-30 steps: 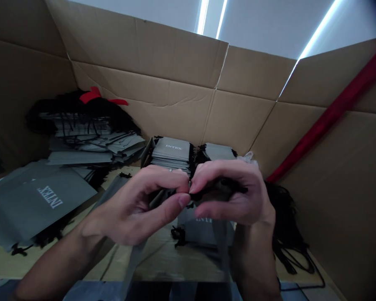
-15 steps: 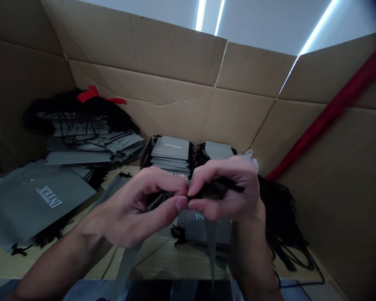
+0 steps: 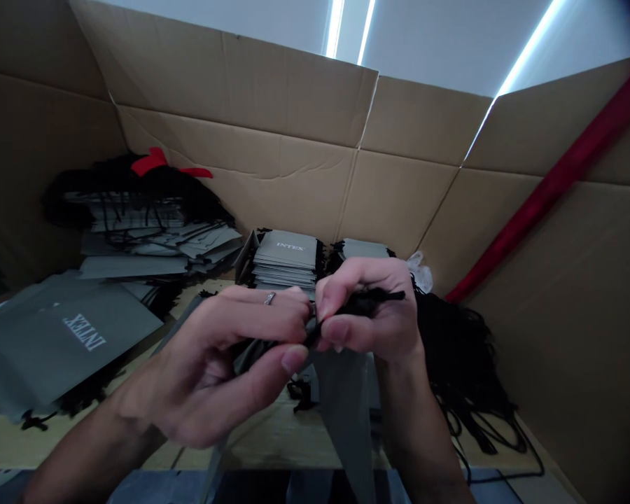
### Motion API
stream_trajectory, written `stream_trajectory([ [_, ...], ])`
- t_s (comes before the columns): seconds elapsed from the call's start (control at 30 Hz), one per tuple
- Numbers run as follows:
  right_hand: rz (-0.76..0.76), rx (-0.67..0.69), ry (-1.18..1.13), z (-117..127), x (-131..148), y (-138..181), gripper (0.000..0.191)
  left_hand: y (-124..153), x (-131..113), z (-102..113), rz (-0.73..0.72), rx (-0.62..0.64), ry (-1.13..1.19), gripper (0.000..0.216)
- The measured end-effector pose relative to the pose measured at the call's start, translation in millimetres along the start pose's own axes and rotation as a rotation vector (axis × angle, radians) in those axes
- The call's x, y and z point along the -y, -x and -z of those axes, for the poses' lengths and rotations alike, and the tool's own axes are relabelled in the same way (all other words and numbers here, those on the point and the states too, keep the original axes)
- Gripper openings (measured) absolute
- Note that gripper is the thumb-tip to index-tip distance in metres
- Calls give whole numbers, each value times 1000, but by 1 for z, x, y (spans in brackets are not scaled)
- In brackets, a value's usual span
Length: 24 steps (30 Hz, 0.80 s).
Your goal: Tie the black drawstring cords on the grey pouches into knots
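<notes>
My left hand point(image 3: 220, 364) and my right hand point(image 3: 378, 308) meet at mid-view. Each pinches a black cord point(image 3: 370, 302) between thumb and fingers; its loose end sticks out across my right palm. A ring shows on my left hand. Below the hands hangs a grey bag point(image 3: 346, 406), turned nearly edge-on, and the cord appears to belong to it. My fingers hide where cord and bag join. Behind the hands stands a stack of grey bags point(image 3: 286, 255) marked INTEX, with black cord ends at its sides.
More INTEX bags point(image 3: 73, 332) lie at left, with a heap of bags and cords point(image 3: 136, 203) behind. Loose black cords point(image 3: 462, 357) hang at right near crumpled clear plastic point(image 3: 420, 271). Cardboard walls point(image 3: 273, 147) enclose the table point(image 3: 278, 437); a red strip point(image 3: 546, 189) crosses the right one.
My left hand has turned, bringing its ring into view, and my right hand has shifted slightly left. The hanging grey bag has swung to show a wider face.
</notes>
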State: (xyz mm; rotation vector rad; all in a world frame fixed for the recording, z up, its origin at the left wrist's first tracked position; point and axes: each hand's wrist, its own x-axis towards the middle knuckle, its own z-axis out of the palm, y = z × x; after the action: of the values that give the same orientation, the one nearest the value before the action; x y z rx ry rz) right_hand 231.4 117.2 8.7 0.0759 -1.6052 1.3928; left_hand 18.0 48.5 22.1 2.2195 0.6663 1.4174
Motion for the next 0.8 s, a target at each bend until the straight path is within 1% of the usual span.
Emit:
stream_trajectory([
  [0.03,-13,-24,7,-2,2,-1,36,-1,1,0,-16,-16,-15,35],
  [0.1,-42,-79,81,-4,10,-2,36,-7,6,3,-70,7,-22,29],
  [0.17,-83,-152,213,-6,19,-3,44,-13,13,6,-143,41,-33,26],
  [0.23,-86,-230,340,-9,27,-3,49,-17,19,8,-209,39,-76,26],
  [0.27,-70,-257,397,-10,30,-3,48,-18,21,9,-235,33,-98,25],
  [0.33,-21,-293,505,-12,34,-2,38,-18,24,10,-258,36,-131,25],
  [0.4,26,-310,613,-14,35,-3,26,-17,25,9,-252,49,-148,24],
  [0.47,68,-320,726,-15,35,-3,16,-17,25,7,-211,61,-176,22],
  [0.53,98,-312,820,-17,33,-3,10,-18,26,4,-158,56,-171,13],
  [0.57,108,-301,851,-17,33,-2,8,-19,26,1,-130,29,-138,7],
  [0.7,157,-242,921,-19,30,0,7,-23,30,-10,-71,-151,124,19],
  [0.8,183,-212,935,-20,28,1,6,-24,30,-15,-37,-227,213,19],
])
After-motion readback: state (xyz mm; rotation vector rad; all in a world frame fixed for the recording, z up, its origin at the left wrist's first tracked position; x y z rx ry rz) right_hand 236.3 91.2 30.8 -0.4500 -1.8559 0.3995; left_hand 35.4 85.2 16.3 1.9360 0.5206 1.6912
